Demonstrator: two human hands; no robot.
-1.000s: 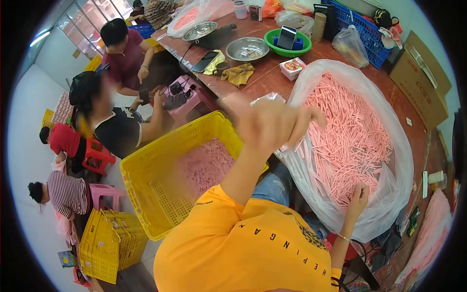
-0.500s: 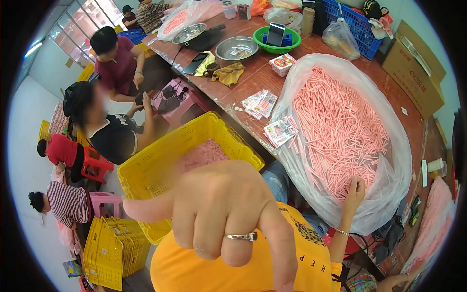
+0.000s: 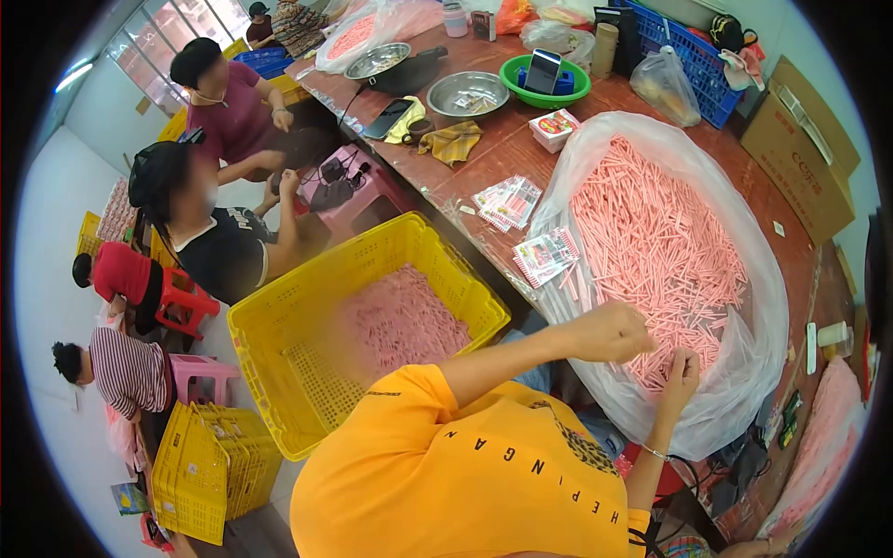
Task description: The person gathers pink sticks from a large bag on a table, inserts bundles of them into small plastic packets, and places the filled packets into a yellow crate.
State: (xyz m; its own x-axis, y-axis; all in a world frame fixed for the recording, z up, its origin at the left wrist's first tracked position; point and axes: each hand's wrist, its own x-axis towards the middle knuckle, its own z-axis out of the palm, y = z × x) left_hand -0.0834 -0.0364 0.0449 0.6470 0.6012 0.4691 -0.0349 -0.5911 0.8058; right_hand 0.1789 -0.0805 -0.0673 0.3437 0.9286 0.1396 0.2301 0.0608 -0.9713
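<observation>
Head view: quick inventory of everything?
sticks: uncountable, pink, in large bag
large bag: one, whitish, on table
table: one, reddish, centre
packets: several, red-white, beside sticks
open crate: one, yellow, beside table
crate stack: one, yellow, lower left
bowls: two, silver, far table
basin: one, green, far table
basket: one, blue, top right
carton: one, brown, right
stools: several, red and pink, left
other people: at least six, mixed clothing, left
left hand: one, yellow sleeve, over sticks
right hand: one, yellow sleeve, at sticks

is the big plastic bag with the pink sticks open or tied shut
Open: the plastic bag is spread wide, and the pink sticks lie uncovered inside its ring of clear film, in plain view from above.
</observation>
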